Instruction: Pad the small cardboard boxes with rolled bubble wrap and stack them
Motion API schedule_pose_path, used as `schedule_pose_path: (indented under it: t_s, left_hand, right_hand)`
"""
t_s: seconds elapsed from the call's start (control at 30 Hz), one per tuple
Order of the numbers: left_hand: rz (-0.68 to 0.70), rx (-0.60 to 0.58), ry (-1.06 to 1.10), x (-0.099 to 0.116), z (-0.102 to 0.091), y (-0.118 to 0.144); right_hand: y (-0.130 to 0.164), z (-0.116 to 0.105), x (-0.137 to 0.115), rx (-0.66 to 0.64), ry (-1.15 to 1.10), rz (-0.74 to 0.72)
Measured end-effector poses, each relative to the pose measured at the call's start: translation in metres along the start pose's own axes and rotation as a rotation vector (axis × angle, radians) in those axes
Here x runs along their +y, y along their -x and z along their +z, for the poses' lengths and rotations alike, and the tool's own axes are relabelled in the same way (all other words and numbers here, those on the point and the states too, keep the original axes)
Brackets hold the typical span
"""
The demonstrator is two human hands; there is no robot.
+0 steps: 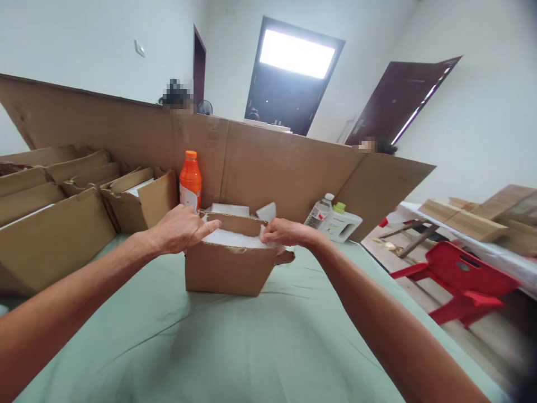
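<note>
An open cardboard box stands upright in front of me, with white sheet material, apparently packing foam, inside it. My left hand is closed over the box's left rim, its thumb stretched across the opening; its other fingers are partly hidden. At the right rim my right hand pinches the edge of the white material, fingers pressed together. A torn cardboard flap sticks out below that hand. Behind the box lie white foam pieces.
Several cardboard boxes stand at the left. An orange bottle, a clear bottle and a white jug line the cardboard partition. A red chair is right of the green-covered table. People's heads show beyond the partition.
</note>
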State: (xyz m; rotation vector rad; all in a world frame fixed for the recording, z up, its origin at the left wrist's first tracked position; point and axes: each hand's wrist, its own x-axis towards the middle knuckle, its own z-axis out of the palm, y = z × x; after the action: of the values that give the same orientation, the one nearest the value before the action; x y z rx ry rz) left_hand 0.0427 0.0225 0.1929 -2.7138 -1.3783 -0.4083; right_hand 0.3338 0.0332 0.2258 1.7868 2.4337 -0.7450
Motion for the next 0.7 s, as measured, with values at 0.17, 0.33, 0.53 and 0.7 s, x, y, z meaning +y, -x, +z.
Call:
schedule_pose_path:
  t_s: [0.17, 0.33, 0.53, 0.7]
  left_hand:
    - [0.113, -0.093, 0.056, -0.007, 0.009, -0.002]
    - [-0.009, -0.01, 0.16, -0.001, 0.006, 0.016]
    - [0.024, 0.16, 0.204, 0.022, -0.016, 0.015]
    - [0.068, -0.212, 0.506, 0.024, -0.011, -0.023]
  right_hand:
    - [-0.012, 0.001, -0.001, -0.114, 0.072, -0.006]
    - [-0.012, 0.006, 0.001, -0.063, 0.162, -0.021]
    - [-0.002, 0.0, -0.001, 0.189, 0.31, -0.007]
    - [-0.007, -0.006, -0.016, 0.131, 0.304, -0.116]
